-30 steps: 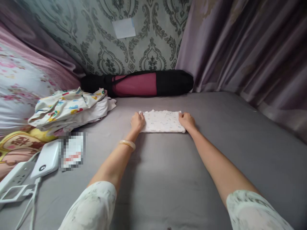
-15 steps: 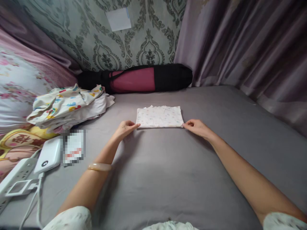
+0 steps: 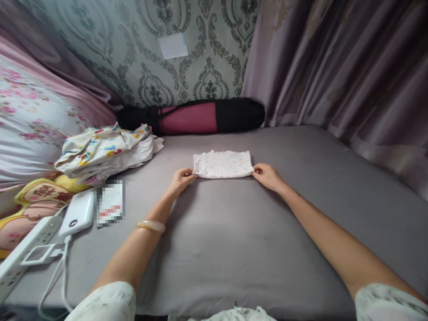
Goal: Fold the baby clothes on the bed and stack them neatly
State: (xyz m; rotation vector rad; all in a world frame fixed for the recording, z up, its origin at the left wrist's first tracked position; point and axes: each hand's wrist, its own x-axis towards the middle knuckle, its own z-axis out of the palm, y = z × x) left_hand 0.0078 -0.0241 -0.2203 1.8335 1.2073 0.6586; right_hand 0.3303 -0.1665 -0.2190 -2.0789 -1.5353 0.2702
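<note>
A folded white cloth garment with a faint small print lies on the grey bedsheet in front of me, its long edge towards me. My left hand pinches the near left corner between thumb and fingers. At the near right corner, my right hand grips the fabric the same way. The near edge bows slightly between the two hands. Whether it is lifted off the sheet I cannot tell.
To the left lies a pile of printed clothes beside a floral pillow. Nearer are a white power bank, a power strip with cables, and a blurred-out item. A black and pink long bag lies along the wall.
The camera view has shifted a little. Both hands keep hold of the cloth's near corners, and the near edge, straight before, now looks slightly pulled and curved.
</note>
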